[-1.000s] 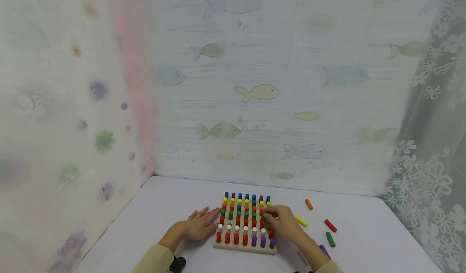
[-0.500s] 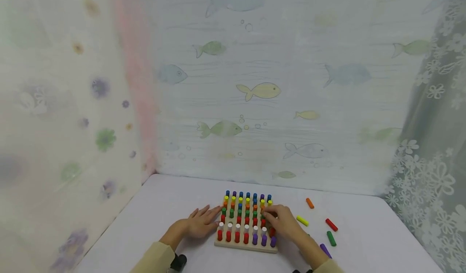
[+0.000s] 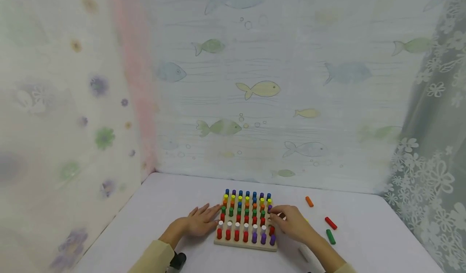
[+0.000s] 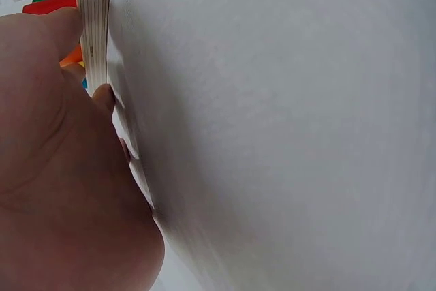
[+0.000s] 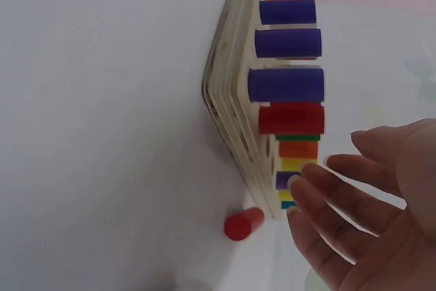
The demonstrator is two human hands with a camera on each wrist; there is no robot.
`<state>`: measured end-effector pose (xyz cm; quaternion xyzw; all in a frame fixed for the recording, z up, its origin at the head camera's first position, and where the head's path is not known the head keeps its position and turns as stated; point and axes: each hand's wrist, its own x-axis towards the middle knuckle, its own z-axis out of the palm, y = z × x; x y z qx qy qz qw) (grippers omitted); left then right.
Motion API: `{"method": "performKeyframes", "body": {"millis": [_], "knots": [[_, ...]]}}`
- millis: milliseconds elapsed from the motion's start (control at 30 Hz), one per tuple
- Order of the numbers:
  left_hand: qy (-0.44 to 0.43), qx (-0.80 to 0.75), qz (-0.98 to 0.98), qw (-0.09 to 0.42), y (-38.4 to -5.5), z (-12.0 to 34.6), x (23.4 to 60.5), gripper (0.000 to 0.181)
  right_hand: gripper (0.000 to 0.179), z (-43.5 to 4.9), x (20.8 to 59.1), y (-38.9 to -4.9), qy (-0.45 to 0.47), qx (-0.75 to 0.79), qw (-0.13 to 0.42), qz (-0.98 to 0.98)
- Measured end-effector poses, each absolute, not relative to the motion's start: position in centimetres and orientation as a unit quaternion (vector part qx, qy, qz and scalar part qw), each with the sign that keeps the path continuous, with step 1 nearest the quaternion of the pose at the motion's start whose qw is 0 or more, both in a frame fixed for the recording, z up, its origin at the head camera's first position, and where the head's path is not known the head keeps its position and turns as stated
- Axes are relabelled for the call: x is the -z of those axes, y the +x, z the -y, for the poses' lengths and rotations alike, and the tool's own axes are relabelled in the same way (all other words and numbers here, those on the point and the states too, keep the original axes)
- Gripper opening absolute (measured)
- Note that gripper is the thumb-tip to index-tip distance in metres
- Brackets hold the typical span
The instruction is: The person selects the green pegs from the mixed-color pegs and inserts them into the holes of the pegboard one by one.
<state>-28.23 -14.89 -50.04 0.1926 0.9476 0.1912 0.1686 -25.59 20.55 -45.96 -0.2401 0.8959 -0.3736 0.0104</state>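
Note:
A wooden pegboard [image 3: 245,244] filled with rows of coloured pegs stands on the white tabletop. My left hand [image 3: 200,222] lies with fingers spread beside it, thumb and fingertips at the board's left edge; the left wrist view shows the thumb against the layered wooden side [image 4: 95,25]. My right hand [image 3: 291,224] is over the board's right edge, fingers loosely bent. In the right wrist view, a fingertip overlaps a standing purple peg [image 5: 283,180], and no peg shows in the hand. Two bare holes [image 5: 268,146] lie between that peg and a red peg [image 5: 291,118].
Loose on the table at right are an orange peg [image 3: 309,202], a red peg [image 3: 331,223] and a green peg [image 3: 330,237]. Another red peg [image 5: 243,224] lies close beside the board. A pale peg [image 3: 303,253] is partly behind my right forearm. A patterned curtain [image 3: 255,103] hangs behind.
My right hand has moved slightly right, uncovering the purple peg and holes in the rightmost column. Its forearm now hides the loose purple peg. My left hand stays in place.

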Motion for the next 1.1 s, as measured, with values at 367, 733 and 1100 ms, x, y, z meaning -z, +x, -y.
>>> {"method": "performKeyframes", "body": {"millis": [367,733,1100], "knots": [[0.193,-0.202,-0.946,0.162,-28.8,15.1,51.1,0.072,0.031,-23.6,44.9,-24.5,-0.209,0.348,-0.010,-0.914],[0.196,-0.202,-0.945,0.165,-28.4,14.9,50.5,0.070,0.030,-26.7,44.5,-23.5,-0.210,0.360,-0.017,-0.909],[0.195,-0.205,-0.945,0.164,-28.2,14.9,50.3,0.071,0.026,-30.8,44.4,-23.5,-0.142,0.333,-0.024,-0.932]]}}
